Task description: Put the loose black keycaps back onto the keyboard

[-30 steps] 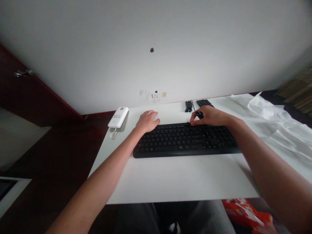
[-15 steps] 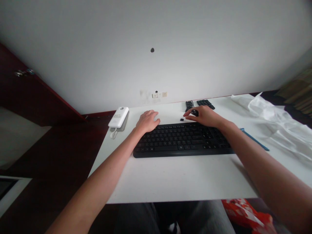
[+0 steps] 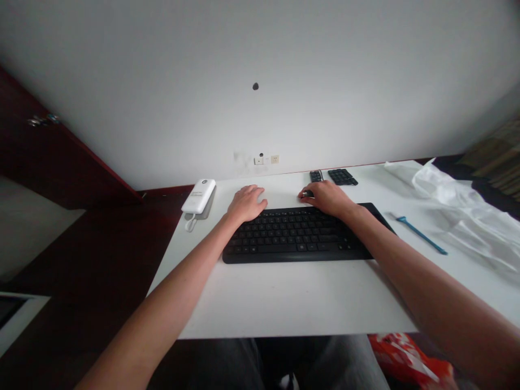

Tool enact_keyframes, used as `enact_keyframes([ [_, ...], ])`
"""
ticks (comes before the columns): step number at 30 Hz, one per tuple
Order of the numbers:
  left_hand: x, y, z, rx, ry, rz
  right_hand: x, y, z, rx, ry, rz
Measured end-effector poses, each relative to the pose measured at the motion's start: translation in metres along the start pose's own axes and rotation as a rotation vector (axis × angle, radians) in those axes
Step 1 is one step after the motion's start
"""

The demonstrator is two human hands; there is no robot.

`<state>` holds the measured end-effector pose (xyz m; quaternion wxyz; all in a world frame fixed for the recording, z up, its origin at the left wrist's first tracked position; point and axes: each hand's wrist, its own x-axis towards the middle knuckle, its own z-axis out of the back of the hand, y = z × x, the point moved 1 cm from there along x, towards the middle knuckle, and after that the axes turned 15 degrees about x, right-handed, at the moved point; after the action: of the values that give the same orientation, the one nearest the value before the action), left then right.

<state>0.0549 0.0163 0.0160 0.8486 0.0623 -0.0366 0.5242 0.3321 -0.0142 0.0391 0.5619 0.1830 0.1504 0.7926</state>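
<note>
A black keyboard lies flat on the white table. My left hand rests at its upper left corner, fingers apart, with nothing held. Beyond the keyboard's back edge, my right hand has its thumb and fingers bent around a small dark object, too hidden to name. The right forearm crosses over the keyboard's right part and hides some keys. Behind the right hand, a black key block and a smaller block of keys lie near the wall.
A white power bank with a looped strap lies at the table's left. To the right are a blue tool and crumpled white wrapping. Wall sockets sit behind the table; a red bag is below its front edge.
My right hand has moved left and slightly down, to where the small black piece lay on the table; that piece no longer shows separately. The left hand has stayed in place.
</note>
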Motion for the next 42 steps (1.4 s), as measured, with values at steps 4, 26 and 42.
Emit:
enact_keyframes([
  [4,0.000,0.000,0.000,-0.004,0.002,0.001,-0.002,0.004,0.005,-0.067,0.016,-0.056],
  [26,-0.001,0.000,0.000,0.005,0.020,0.001,-0.022,0.001,0.043,0.278,0.060,0.028],
  [42,-0.001,0.000,0.000,-0.004,0.011,-0.008,-0.025,0.013,0.042,0.187,0.242,0.047],
])
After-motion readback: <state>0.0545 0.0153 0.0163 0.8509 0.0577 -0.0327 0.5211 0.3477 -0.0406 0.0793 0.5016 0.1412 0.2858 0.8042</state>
